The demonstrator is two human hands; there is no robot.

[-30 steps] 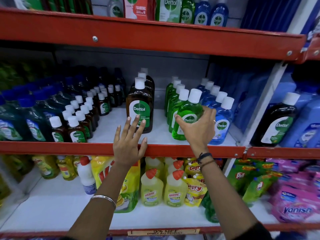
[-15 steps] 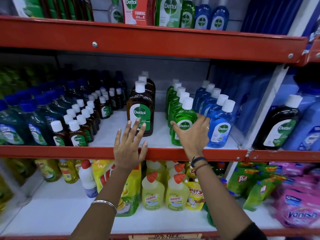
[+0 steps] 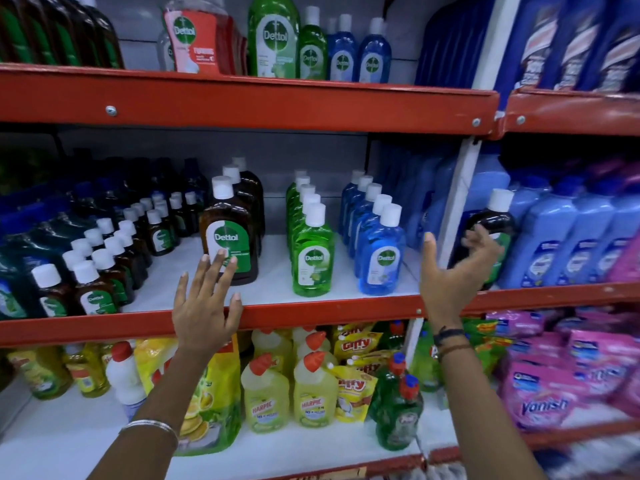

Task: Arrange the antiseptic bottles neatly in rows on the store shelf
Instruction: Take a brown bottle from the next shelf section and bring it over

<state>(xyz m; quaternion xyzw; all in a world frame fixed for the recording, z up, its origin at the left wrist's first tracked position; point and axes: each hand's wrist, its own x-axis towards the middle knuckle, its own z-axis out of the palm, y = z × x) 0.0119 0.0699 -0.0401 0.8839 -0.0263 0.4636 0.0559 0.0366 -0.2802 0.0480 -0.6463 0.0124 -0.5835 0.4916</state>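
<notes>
Our left hand [image 3: 204, 306] rests spread, grasping nothing, before the front brown bottle [image 3: 229, 237]; our right hand [image 3: 453, 271], fingers released, reaches a lone dark bottle [image 3: 491, 223] beyond the upright.

On the middle shelf [image 3: 277, 315] three rows run front to back — brown bottles [image 3: 228, 233] left, green bottles [image 3: 311, 251] centre, blue bottles [image 3: 379, 251] right, near the upright post [image 3: 457, 202].

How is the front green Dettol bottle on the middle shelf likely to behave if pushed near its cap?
The front green bottle stands tall on a narrow base, so a high push may well tip it. It looks full of liquid, so probably heavy for its size. The bottles packed close behind it would likely catch a backward lean.
</notes>
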